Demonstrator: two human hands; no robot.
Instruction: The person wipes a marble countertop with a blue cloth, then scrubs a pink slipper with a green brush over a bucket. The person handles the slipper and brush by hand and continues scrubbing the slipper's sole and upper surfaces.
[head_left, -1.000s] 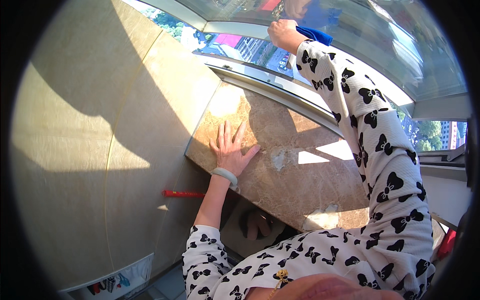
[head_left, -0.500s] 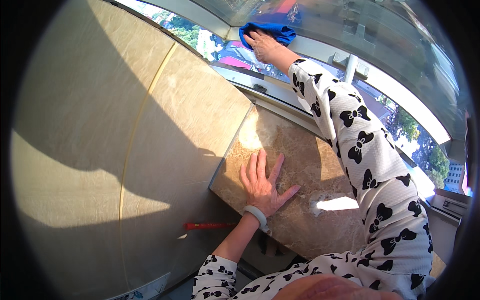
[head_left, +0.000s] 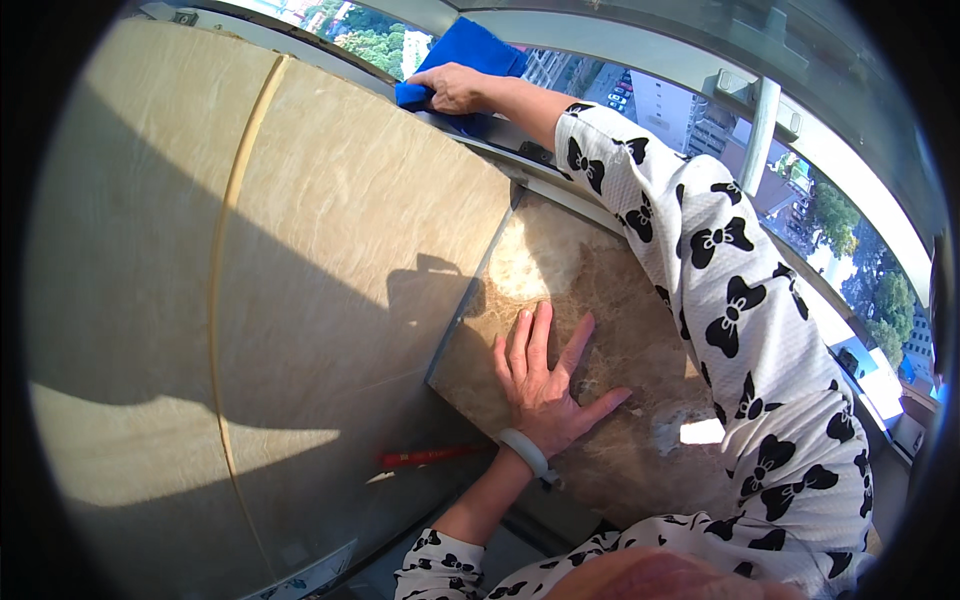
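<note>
My left hand (head_left: 545, 390) lies flat on the brown marble sill (head_left: 610, 480), its fingers spread and nothing in it. A pale band circles that wrist. Stretched out to the far side, my right hand (head_left: 455, 88) grips a blue cloth (head_left: 470, 50) at the corner where the window frame (head_left: 590, 195) meets the tiled wall. One part of the cloth sticks up above the hand, another bunches under the fingers. The fingertips are partly hidden in its folds.
On the left rises a beige tiled wall (head_left: 330, 210) with a yellow strip (head_left: 235, 180). A red stick-like thing (head_left: 425, 456) lies low beside the wall. A metal bar (head_left: 762, 135) stands at the window; through the opening, trees and buildings show far below.
My right hand has moved left along the frame with the blue cloth, toward the wall. The cloth has changed from a bunched pad to a partly raised sheet. My left hand stays on the sill.
</note>
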